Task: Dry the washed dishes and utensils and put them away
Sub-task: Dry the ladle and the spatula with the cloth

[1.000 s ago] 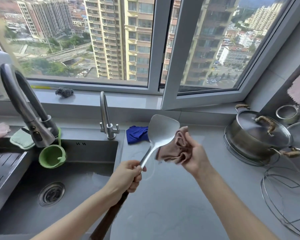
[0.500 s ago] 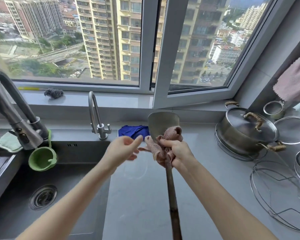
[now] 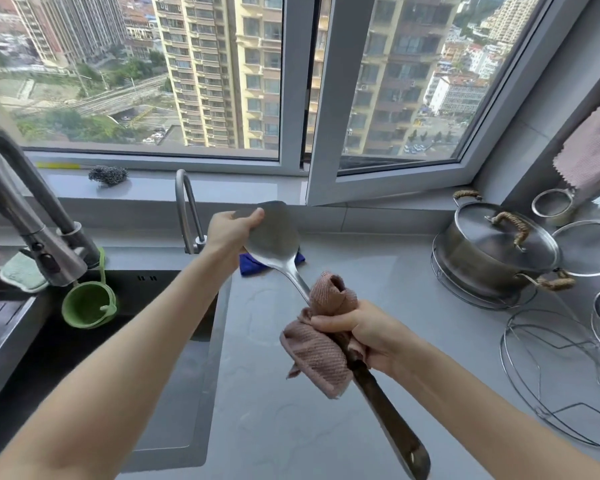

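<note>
Head view: metal spatula (image 3: 274, 233), held in the air just right of the sink (image 3: 210, 393), blade uppermost, dark handle slanting down. Left hand (image 3: 229, 230) pinches the blade's left edge; right hand (image 3: 357, 332) grips a brown cloth (image 3: 321, 344) wrapped round the shaft. Lidded pot (image 3: 496, 251) stands well right of the sink.

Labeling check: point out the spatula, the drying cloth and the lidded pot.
spatula (image 3: 278, 237), head view, on its metal blade.
drying cloth (image 3: 317, 351), head view, on the hanging fold.
lidded pot (image 3: 482, 240), head view, on the lid.
</note>
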